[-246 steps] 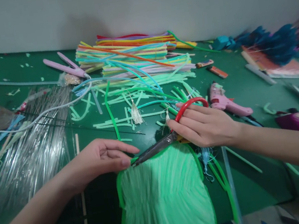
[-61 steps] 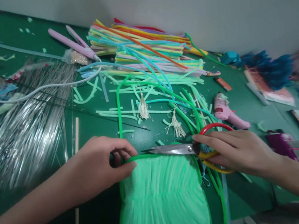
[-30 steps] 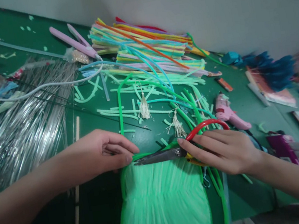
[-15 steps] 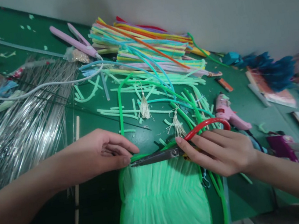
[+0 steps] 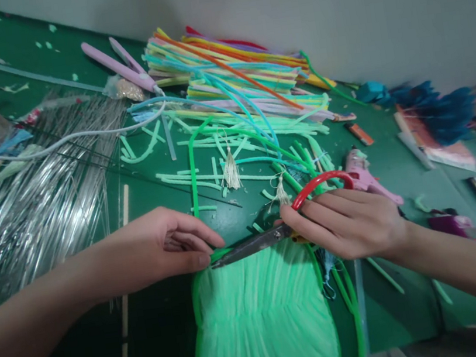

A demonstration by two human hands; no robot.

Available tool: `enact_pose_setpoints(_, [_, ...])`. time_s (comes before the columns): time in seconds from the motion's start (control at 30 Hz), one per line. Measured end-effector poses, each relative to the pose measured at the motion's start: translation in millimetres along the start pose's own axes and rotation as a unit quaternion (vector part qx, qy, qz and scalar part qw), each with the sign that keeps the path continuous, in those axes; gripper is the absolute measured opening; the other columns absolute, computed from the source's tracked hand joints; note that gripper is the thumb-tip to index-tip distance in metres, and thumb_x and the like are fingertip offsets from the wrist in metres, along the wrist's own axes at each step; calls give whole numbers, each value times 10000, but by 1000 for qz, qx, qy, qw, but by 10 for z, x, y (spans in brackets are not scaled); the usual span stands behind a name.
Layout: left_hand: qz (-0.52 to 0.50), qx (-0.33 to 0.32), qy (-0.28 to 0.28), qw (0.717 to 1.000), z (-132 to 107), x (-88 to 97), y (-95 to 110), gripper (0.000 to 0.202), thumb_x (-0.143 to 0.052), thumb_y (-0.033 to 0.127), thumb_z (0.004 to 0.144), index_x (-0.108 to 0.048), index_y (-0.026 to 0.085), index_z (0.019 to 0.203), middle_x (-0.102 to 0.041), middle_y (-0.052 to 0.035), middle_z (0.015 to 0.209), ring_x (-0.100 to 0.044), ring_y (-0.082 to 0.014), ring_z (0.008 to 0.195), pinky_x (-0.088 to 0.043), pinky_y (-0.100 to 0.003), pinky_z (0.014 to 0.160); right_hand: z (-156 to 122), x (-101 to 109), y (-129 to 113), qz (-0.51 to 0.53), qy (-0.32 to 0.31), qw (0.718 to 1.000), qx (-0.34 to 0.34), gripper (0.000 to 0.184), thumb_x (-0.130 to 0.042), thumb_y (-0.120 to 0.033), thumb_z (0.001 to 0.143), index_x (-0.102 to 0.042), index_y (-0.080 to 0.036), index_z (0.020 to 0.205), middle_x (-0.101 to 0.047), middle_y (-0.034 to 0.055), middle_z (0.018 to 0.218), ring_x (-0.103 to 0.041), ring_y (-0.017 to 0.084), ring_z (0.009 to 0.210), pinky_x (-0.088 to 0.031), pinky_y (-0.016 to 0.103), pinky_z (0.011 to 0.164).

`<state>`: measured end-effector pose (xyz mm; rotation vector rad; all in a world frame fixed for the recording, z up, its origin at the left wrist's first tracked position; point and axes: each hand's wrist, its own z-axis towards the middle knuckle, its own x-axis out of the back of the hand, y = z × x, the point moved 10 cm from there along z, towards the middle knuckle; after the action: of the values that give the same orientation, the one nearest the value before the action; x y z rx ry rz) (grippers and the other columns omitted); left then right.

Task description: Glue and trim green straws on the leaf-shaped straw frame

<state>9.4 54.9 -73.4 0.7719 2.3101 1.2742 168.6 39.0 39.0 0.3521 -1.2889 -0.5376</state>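
My right hand [image 5: 346, 222] grips a pair of scissors [image 5: 251, 246] with red handles, the dark blades pointing left. Their tip lies along the top edge of a green fuzzy panel [image 5: 264, 316] made of pipe cleaners with a darker green rim. My left hand [image 5: 180, 243] pinches the end of a green pipe cleaner [image 5: 219, 254] at that top edge, close to the blade tips. A bent green pipe cleaner [image 5: 193, 173] arches up behind the hands. Two pale tassels [image 5: 231, 170] lie on the table beyond.
Bundles of coloured pipe cleaners [image 5: 226, 68] lie at the back. A pink flat iron [image 5: 120, 68] with its cord and silvery wires [image 5: 59, 198] are on the left. A pink glue gun [image 5: 368, 178], an orange lighter [image 5: 359, 133] and blue fuzzy pieces [image 5: 436, 112] are on the right.
My right hand and the scissor handles have risen slightly, so the blades slope down more steeply toward the left. My left hand stays almost in place, still pinching.
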Motion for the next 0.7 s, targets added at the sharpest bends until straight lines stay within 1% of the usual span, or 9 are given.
enact_pose_setpoints(0.13, [-3, 2, -4, 1000, -2, -18, -8, 279, -793, 315, 775, -776, 252, 1045, -808, -8, 916, -750, -179, 864, -558, -210, 747, 59, -32, -2, -12, -3, 1000, 16, 132, -704, -114, 885, -675, -177, 998, -685, -16, 693, -599, 137, 693, -403, 278, 594])
enact_pose_setpoints(0.23, [-10, 2, 0, 1000, -3, -13, -7, 270, -794, 317, 775, -775, 248, 1036, -811, -5, 913, -752, -175, 871, -561, -200, 755, 92, -60, 20, -20, 0, 999, 27, 101, -664, -109, 914, -667, -185, 980, -656, -33, 663, -555, 124, 650, -394, 271, 588])
enact_pose_setpoints(0.37, [-15, 1, -4, 1000, -6, -16, 7, 251, -792, 304, 791, -776, 257, 1037, -812, 5, 914, -753, -156, 872, -556, -169, 747, 86, -94, 4, 3, 30, 997, 71, 63, -682, -132, 916, -679, -140, 979, -621, -36, 636, -511, 108, 598, -390, 260, 556])
enact_pose_setpoints(0.43, [-14, 7, -12, 1000, -10, -32, 6, 253, -786, 286, 800, -774, 262, 1052, -810, 7, 915, -751, -148, 867, -553, -160, 737, 77, -105, -12, 23, 50, 994, 96, 76, -701, -166, 915, -685, -110, 964, -603, -36, 622, -504, 104, 582, -388, 258, 539])
enact_pose_setpoints(0.5, [-12, 9, -20, 1000, -14, -49, 13, 252, -776, 271, 810, -773, 259, 1061, -807, 7, 904, -747, -138, 848, -549, -153, 721, 84, -115, -20, 34, 59, 991, 112, 93, -693, -203, 931, -683, -111, 932, -576, -47, 602, -489, 98, 556, -379, 261, 525])
enact_pose_setpoints(0.6, [-15, 8, -22, 1000, -18, -52, 24, 246, -770, 251, 812, -772, 252, 1058, -807, 8, 902, -744, -127, 839, -545, -149, 725, 126, -149, -18, 32, 39, 991, 121, 88, -662, -202, 955, -675, -135, 899, -550, -64, 582, -495, 94, 537, -376, 272, 531])
enact_pose_setpoints(0.7, [-23, 12, -13, 1000, -17, -23, 12, 239, -775, 247, 810, -772, 252, 1048, -809, 13, 907, -743, -116, 843, -537, -137, 735, 161, -151, -22, 39, 17, 992, 121, 89, -637, -176, 963, -672, -127, 897, -552, -62, 582, -517, 98, 543, -385, 282, 550])
